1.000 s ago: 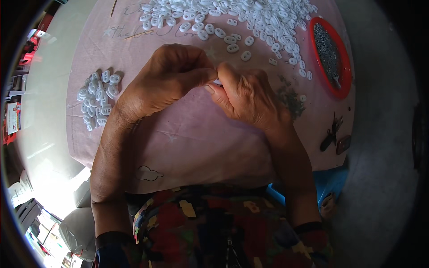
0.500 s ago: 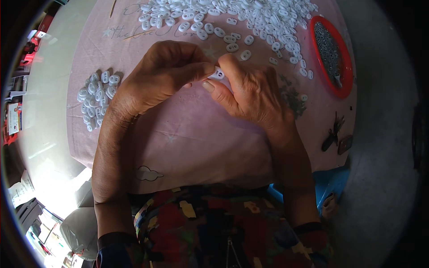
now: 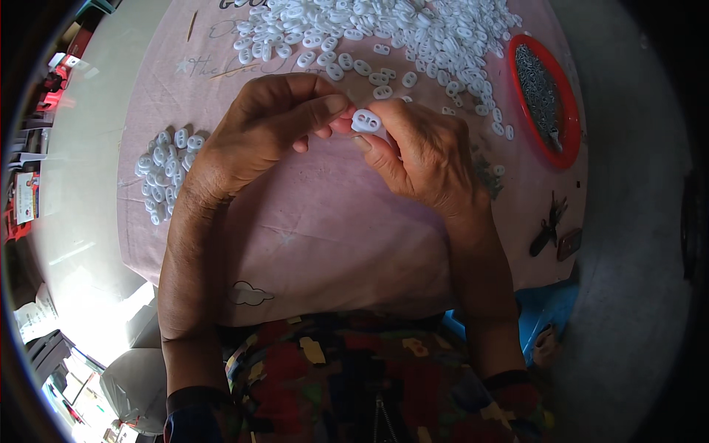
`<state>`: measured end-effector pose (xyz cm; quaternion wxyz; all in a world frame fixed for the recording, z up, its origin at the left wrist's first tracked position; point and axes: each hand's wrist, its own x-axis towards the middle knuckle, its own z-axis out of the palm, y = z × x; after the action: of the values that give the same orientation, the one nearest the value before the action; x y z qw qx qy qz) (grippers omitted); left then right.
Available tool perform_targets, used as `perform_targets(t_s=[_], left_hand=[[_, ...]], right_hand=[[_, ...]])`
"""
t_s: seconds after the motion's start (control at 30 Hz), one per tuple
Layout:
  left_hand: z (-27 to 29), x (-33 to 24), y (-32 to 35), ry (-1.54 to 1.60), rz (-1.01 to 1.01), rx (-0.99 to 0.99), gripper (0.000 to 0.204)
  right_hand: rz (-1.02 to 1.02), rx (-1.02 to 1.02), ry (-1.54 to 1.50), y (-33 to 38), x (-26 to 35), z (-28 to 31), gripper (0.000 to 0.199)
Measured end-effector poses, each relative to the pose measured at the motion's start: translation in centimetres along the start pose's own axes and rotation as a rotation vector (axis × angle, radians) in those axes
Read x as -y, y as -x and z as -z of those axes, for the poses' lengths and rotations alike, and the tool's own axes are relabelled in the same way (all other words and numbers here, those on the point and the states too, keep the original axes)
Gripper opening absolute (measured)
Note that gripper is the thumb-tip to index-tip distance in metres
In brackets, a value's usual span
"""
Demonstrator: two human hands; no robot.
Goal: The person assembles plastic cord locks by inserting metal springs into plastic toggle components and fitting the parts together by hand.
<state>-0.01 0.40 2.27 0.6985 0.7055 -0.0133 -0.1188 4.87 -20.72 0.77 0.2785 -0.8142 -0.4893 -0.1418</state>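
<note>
Between the thumb and forefinger of my right hand [image 3: 425,151] is a white oval plastic cord lock [image 3: 367,121], its two-hole face turned up. My left hand [image 3: 277,125] is close on its left, with thumb and forefinger pinched together at the cord lock's edge. Whatever that pinch holds, if anything, is too small to make out. The other left fingers curl below, partly hidden. A big heap of similar white pieces [image 3: 428,37] covers the far side of the table. Left of my left wrist lies a smaller pile of them [image 3: 164,170].
A red oval tray [image 3: 570,140] of small metal parts stands at the right. Nearer are dark-handled snips [image 3: 548,229] and a small dark reddish object [image 3: 569,244]. Small greyish bits [image 3: 486,176] lie beside my right wrist. Pink cloth [image 3: 332,244] covers the table.
The cord lock now shows more of its two-hole face. My left thumb has drawn back from over it toward the left and up, and the left fingers have loosened below.
</note>
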Motion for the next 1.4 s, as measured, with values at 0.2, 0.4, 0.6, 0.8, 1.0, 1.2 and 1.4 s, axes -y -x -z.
perform_targets(t_s=[0.2,0.4,0.6,0.8,1.0,1.2,1.4], left_hand=[[-0.3,0.2,-0.1,0.036,0.021,0.034,0.019],[-0.5,0.3,-0.2,0.054,0.029,0.037,0.016],[-0.5,0.1,-0.1,0.1,0.078,0.006,0.017],[-0.5,1.0,-0.2,0.058,0.013,0.011,0.018],[0.1,0.0,2.1,-0.235,0.007,-0.155,0.02],[6.1,-0.5,9.5,-0.58,-0.026,-0.505,0.014],[8.2,0.1,13.5,-0.828,0.005,-0.698,0.017]], right_hand=[[0.003,0.02,0.037,-0.2,0.3,0.3,0.025],[0.047,-0.035,0.046,-0.3,0.1,0.0,0.029],[0.079,-0.122,0.011,-0.1,0.0,-0.8,0.027],[0.071,-0.1,0.002,-0.1,0.7,-0.8,0.029],[-0.154,0.104,-0.174,-0.6,1.8,0.3,0.033],[-0.131,0.067,-0.088,-0.4,1.1,-0.5,0.031],[-0.054,0.032,-0.073,-0.2,1.1,-1.1,0.018]])
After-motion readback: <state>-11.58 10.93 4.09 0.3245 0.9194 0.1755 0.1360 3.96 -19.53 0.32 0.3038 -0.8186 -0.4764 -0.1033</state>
